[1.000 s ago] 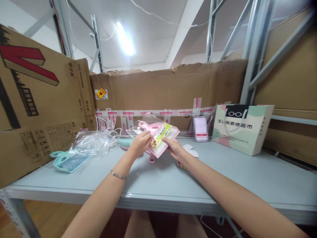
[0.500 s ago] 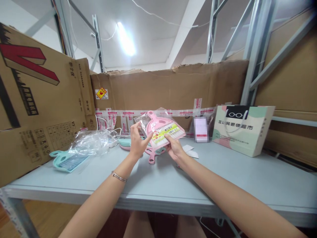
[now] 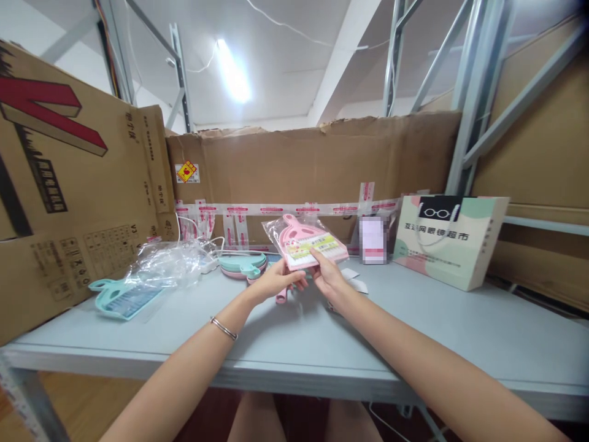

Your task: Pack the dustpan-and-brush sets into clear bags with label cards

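Note:
My right hand (image 3: 326, 277) pinches the lower edge of a pink dustpan-and-brush set (image 3: 306, 241) sealed in a clear plastic bag with a yellow-green label, holding it up above the grey table (image 3: 294, 344). My left hand (image 3: 277, 282) is lower, just under the bag, with fingers curled around a pink handle (image 3: 281, 297) lying on the table. Behind my left hand sits a small stack of green and pink dustpans (image 3: 243, 265).
A mint dustpan set (image 3: 122, 298) and crumpled clear bags (image 3: 165, 264) lie at the left. A paper gift bag (image 3: 448, 238) stands at the right. Cardboard walls (image 3: 317, 166) enclose the back and left. White cards (image 3: 354, 279) lie beside my right hand.
My left hand let go of the bag's upper edge and dropped to the pink handle on the table. My right hand alone now holds the bagged set, tilted a little flatter.

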Available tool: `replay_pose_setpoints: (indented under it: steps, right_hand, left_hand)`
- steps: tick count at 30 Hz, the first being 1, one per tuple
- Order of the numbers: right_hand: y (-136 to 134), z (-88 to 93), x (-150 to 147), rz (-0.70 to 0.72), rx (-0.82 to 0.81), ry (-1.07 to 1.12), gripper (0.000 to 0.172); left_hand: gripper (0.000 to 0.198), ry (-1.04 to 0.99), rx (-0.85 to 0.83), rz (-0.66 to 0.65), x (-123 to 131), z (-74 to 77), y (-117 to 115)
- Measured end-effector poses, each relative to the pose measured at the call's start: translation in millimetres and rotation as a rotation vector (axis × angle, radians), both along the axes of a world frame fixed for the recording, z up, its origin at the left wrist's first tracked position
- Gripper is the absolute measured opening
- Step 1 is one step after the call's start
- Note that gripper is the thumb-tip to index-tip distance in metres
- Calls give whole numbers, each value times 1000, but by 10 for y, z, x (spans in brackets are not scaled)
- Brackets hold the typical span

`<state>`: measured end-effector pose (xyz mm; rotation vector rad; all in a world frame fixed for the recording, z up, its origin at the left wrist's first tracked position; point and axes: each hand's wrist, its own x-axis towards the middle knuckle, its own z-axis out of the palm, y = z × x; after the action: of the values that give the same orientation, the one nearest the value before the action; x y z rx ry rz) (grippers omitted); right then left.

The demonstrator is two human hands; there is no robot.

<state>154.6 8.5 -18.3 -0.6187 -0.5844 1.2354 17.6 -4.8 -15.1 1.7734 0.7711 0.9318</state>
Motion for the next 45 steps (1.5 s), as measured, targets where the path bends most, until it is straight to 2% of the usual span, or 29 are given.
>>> replay_pose_setpoints:
  steps: [5, 8, 11, 14, 17, 20, 23, 25, 27, 29, 31, 34, 36, 42, 45]
  right_hand:
    - [-4, 9, -3, 72, 8, -19, 29]
    - [-6, 11, -15, 117, 13, -15, 23]
    - [2, 33, 20, 175, 12, -23, 17]
    - [18, 76, 124, 284, 18, -144, 12]
    - [41, 107, 258, 369, 20, -302, 11]
    - [72, 95, 364, 262, 0, -489, 16]
    - [106, 64, 436, 39, -62, -755, 30]
    - [126, 48, 473, -114, -90, -844, 37]
    - [139, 42, 499, -229, -121, -800, 37]
    - [142, 45, 508, -234, -183, -678, 38]
    - [134, 57, 499, -65, -234, -545, 35]
    - [121, 80, 478, 280, -187, -346, 17]
    - [124, 90, 470, 349, -167, -255, 13]
    - [141, 82, 437, 175, -263, -279, 9]
    - [129, 78, 421, 92, -271, -330, 17]
  left_hand:
    - [46, -92, -82, 80, 18, 30, -22]
    - [42, -180, -132, 89, 3, 50, -6]
    - [30, -283, -191, 152, -16, 57, 39]
    - [17, -383, -257, 248, -51, 78, 96]
    - [14, -448, -314, 302, -96, 109, 143]
    - [17, -481, -347, 349, -128, 128, 165]
    - [14, -495, -382, 358, -142, 138, 166]
    - [12, -484, -388, 354, -151, 146, 164]
    - [13, -455, -380, 354, -164, 154, 165]
    - [15, -426, -365, 353, -179, 158, 171]
    - [15, -400, -356, 347, -194, 158, 177]
    - [16, -353, -344, 351, -210, 153, 173]
    - [19, -300, -324, 355, -217, 146, 165]
    - [37, -125, -186, 389, -215, 127, 151]
    - [48, -32, -106, 409, -201, 135, 138]
